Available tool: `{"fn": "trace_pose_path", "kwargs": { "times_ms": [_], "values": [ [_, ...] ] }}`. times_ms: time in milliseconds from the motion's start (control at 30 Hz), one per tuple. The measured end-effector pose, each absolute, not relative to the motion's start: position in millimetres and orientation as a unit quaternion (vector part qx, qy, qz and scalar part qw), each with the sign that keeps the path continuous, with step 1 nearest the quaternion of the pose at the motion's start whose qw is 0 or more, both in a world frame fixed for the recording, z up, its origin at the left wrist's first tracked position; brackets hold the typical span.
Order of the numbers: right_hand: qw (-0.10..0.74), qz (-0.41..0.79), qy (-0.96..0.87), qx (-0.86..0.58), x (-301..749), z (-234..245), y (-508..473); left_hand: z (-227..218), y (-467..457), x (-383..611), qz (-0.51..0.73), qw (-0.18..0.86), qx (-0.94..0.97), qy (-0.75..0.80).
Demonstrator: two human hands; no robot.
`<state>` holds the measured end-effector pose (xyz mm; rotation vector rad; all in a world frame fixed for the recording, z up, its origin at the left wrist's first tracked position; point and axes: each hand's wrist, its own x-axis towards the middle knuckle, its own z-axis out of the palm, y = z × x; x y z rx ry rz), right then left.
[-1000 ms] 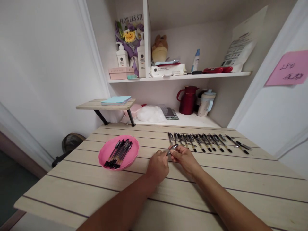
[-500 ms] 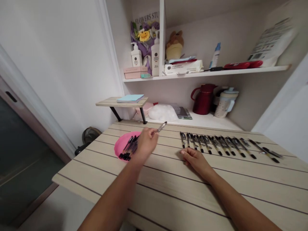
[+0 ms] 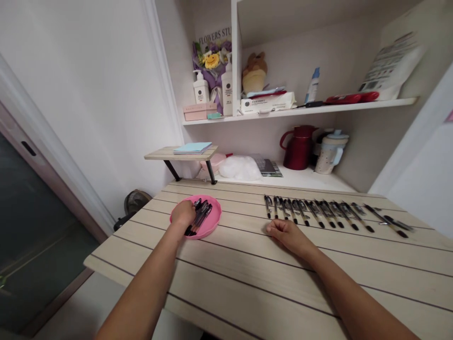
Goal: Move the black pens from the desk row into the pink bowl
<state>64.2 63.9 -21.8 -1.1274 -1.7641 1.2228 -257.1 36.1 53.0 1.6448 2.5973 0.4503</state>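
My left hand (image 3: 184, 214) reaches over the left side of a round pink plate (image 3: 214, 222), its fingers mostly hidden. Beside those fingers, several dark pens (image 3: 200, 217) lie bunched on the plate, caps and clips showing. Whether the hand grips one of them I cannot tell. On the table my right hand (image 3: 286, 232) rests with fingers curled and thumb against the forefinger, and nothing shows in it. Just beyond it, a row of pens with black ends (image 3: 313, 212) lies side by side, stretching to the right.
The slatted wooden table (image 3: 233, 269) backs onto a white shelf unit. A small raised stand (image 3: 161, 154) carries blue paper (image 3: 193, 148). At the back are a white plastic bag (image 3: 239, 168), a red jug (image 3: 297, 148) and a pale tumbler (image 3: 329, 153).
My left hand has moved left and down to the plate. The pen that stuck out of its fingers no longer shows there. My right hand has stayed in place. The view has shifted slightly.
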Motion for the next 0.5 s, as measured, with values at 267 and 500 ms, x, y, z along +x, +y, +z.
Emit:
{"fn": "trace_pose_path", "kwargs": {
  "times_ms": [267,500],
  "values": [
    [0.394,0.281,-0.698,-0.527,87,-23,81,69,48,-208,0.226,0.020,0.617,0.754],
    [0.398,0.186,-0.698,-0.565,94,-27,87,43,100,-91,0.257,0.130,0.676,0.678]
  ]
}}
